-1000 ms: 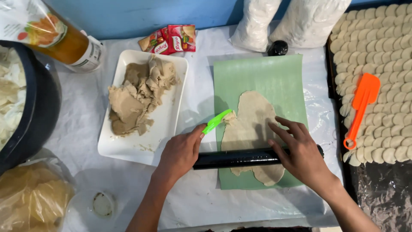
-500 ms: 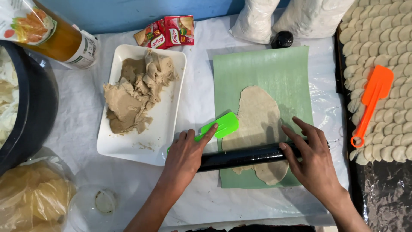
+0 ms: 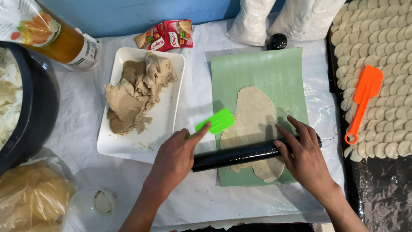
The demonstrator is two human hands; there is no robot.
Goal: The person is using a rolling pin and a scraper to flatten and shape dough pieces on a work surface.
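Note:
A black rolling pin (image 3: 244, 155) lies across a flattened sheet of pale dough (image 3: 256, 129) on a green mat (image 3: 266, 73). My left hand (image 3: 176, 157) presses on the pin's left end, its fingers apart. A green spatula (image 3: 216, 122) lies just beyond that hand's fingertips, touching the dough's left edge. My right hand (image 3: 305, 157) rests flat on the pin's right end, fingers spread over it. The pin hides a strip of the dough's near part.
A white rectangular plate (image 3: 167, 120) with torn lumps of brown dough (image 3: 135, 94) sits to the left. A black tray (image 3: 380, 189) holds several cut dough rounds (image 3: 386, 56) and an orange spatula (image 3: 362, 101). A dark pot (image 3: 36, 111), a bottle (image 3: 64, 43), sachets (image 3: 165, 34) and bags are nearby.
Both hands have drawn the rolling pin slightly back toward me over the dough. The green spatula now lies clear of the left hand's fingers.

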